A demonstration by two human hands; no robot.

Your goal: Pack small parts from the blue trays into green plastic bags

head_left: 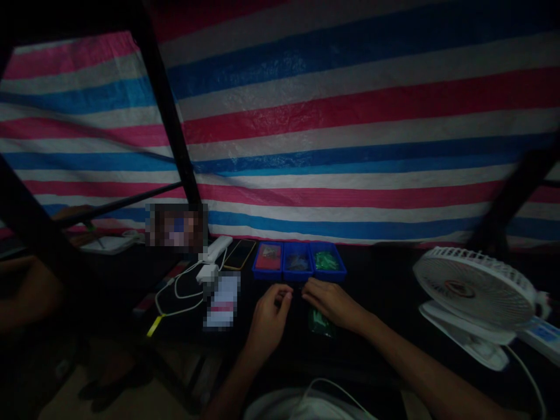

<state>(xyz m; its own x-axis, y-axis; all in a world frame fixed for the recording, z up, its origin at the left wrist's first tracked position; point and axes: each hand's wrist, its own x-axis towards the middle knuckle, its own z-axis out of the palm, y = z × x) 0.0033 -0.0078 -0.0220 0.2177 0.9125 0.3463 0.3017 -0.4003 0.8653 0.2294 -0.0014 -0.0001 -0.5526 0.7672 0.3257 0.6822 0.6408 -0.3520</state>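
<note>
My left hand [272, 312] is over the dark table, its fingers curled and the thumb and forefinger close together. Whatever they may pinch is too small and dim to name. Opposite it, my right hand [331, 300] bends palm-down with the fingers pressed together, and what is at their tips cannot be made out. Beneath that hand lies a clear bag of green pieces [321, 322], partly covered. Just beyond both hands stand three joined blue trays [268, 276]. The left one holds a reddish piece with a small packet [269, 252], the middle one dark bluish pieces [298, 262], the right one green pieces [326, 261].
A white clip fan [475, 291] stands on the right, with a power strip [545, 338] behind it. To the left are a phone [240, 254], a blurred-out pale item [222, 300], and a white charger with cables [207, 273]. Another person's arm [30, 291] shows beyond the black frame [168, 128].
</note>
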